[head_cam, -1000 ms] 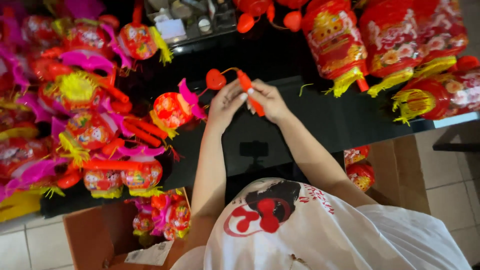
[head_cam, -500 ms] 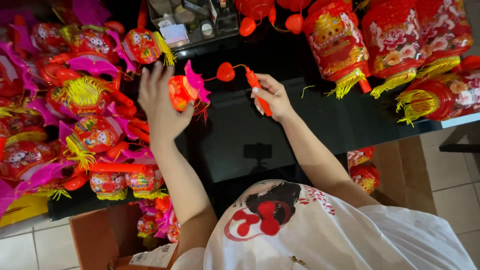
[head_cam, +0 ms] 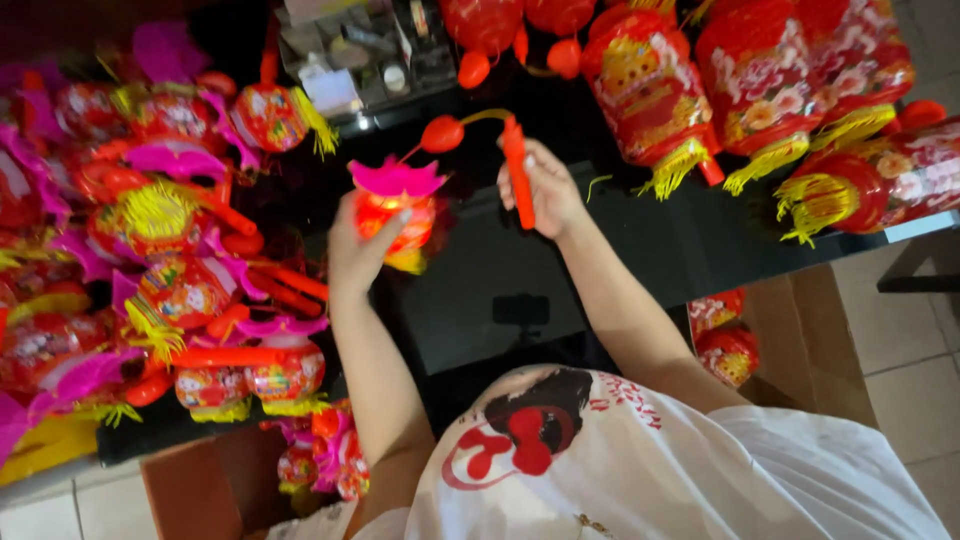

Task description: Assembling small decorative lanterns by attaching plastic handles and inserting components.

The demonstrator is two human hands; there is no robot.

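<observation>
Left hand: the left hand [head_cam: 358,255] is closed around a small red lantern [head_cam: 397,218]; the fingers wrap its side, and the thumb tip lies on the front of it.
Right hand: the right hand [head_cam: 545,188] is clamped on an orange stick handle [head_cam: 517,170]; the fingers are together around its lower half.
Lantern place: the lantern sits above and just right of the left palm, held up over the black table [head_cam: 640,250].
Lantern direction: its pink paper top [head_cam: 397,178] points away from the person, and its yellow fringe comes out below the grip.
Handle direction: the long axis of the handle is nearly upright in the view, a little tilted, and its upper end stands out of the fist.
Link: a thin curved wire goes from the top of the handle to a small red bulb [head_cam: 442,133], which hangs above the lantern, between the two hands.
Around: a heap of finished lanterns [head_cam: 170,250] lies left of the left hand; big red lanterns with yellow tassels [head_cam: 700,90] lie right of the right hand.
Hard to see: the lantern is blurred, and the left palm hides its back side; whether the bulb touches the lantern, I cannot tell.
</observation>
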